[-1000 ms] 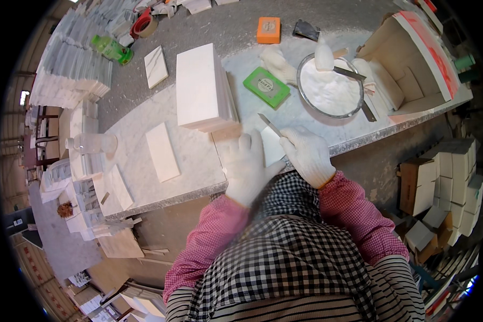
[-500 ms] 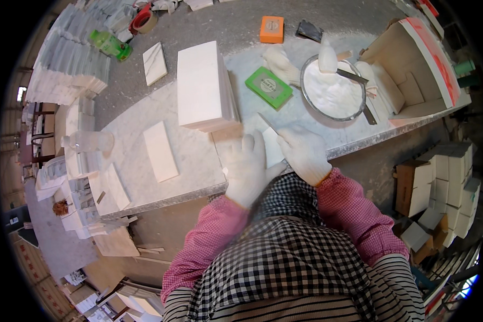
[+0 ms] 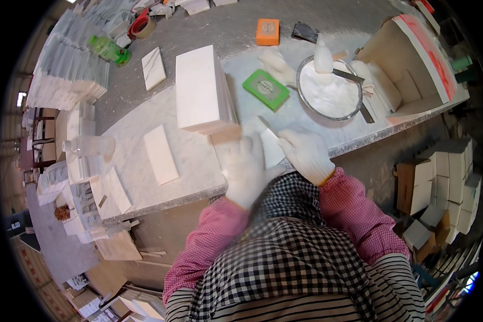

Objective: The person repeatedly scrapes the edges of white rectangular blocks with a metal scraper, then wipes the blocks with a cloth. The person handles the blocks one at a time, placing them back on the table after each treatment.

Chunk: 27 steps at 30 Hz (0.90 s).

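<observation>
My right hand (image 3: 306, 155), in a white knit glove, is closed around a putty knife (image 3: 266, 125), whose narrow grey blade points forward and left over a white tile (image 3: 272, 151). That tile lies at the table's front edge, partly hidden by both hands. My left hand (image 3: 246, 170), also gloved, rests flat at the tile's left side with its fingers stretched out and the thumb reaching toward the right hand. Just beyond the left hand stands a tall stack of white tiles (image 3: 198, 88). A green box-shaped block (image 3: 266, 89) lies ahead of the knife.
A bowl (image 3: 329, 88) of white powder or paste holds a white bottle (image 3: 323, 58) and a flat blade. An open carton (image 3: 408, 70) stands at right. Single tiles (image 3: 161, 154), a clear jar (image 3: 91, 145), an orange box (image 3: 268, 32) and tall tile stacks (image 3: 64, 59) surround the work.
The view has shifted slightly. Both hands stay at the tile; the knife remains in my right hand and has hardly moved. My left hand is somewhat blurred now.
</observation>
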{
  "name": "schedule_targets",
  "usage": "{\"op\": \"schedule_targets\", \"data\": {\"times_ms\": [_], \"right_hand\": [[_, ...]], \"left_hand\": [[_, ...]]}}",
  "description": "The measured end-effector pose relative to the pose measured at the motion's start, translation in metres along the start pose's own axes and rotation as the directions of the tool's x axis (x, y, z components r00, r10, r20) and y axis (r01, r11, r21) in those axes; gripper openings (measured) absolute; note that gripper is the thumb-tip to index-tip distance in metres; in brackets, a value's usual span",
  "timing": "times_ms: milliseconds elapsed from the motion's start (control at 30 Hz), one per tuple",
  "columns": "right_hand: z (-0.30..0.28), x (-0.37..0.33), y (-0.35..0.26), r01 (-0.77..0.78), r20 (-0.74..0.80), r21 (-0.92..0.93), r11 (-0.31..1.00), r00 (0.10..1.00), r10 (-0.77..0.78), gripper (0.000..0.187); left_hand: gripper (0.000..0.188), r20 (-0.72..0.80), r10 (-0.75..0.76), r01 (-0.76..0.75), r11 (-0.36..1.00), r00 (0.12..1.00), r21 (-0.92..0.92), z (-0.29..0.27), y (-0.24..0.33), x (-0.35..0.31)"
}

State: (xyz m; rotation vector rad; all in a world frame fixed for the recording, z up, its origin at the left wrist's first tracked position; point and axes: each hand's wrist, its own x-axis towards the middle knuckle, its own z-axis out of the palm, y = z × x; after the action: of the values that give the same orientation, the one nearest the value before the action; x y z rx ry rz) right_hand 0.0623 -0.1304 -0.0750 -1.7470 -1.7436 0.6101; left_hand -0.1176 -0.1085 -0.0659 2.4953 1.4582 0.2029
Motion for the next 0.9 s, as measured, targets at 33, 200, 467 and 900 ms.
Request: {"op": "schedule_targets", "data": {"times_ms": [33, 200, 467, 900], "right_hand": [[0.002, 0.002, 0.0, 0.003, -0.009, -0.01, 1.0, 1.0, -0.003, 0.019], [0.004, 0.018, -0.001, -0.02, 0.092, -0.132, 0.991, 0.995, 0.033, 0.021], [-0.003, 0.011, 0.012, -0.181, -0.044, 0.09, 0.979, 0.982, 0.185, 0.021], [-0.061, -0.008, -0.062, -0.176, 0.108, 0.663, 0.727, 0.984, 0.14, 0.021]], "left_hand": [[0.092, -0.006, 0.001, -0.001, 1.0, 1.0, -0.006, 0.002, -0.001, -0.001], [0.095, -0.008, 0.004, -0.004, 0.999, 1.0, -0.044, 0.002, 0.0, 0.001], [0.089, -0.021, 0.0, -0.004, 0.978, 1.0, -0.208, -0.009, 0.001, -0.005], [0.096, -0.215, 0.086, -0.188, 0.835, 0.973, -0.516, -0.059, 0.001, -0.02]]}}
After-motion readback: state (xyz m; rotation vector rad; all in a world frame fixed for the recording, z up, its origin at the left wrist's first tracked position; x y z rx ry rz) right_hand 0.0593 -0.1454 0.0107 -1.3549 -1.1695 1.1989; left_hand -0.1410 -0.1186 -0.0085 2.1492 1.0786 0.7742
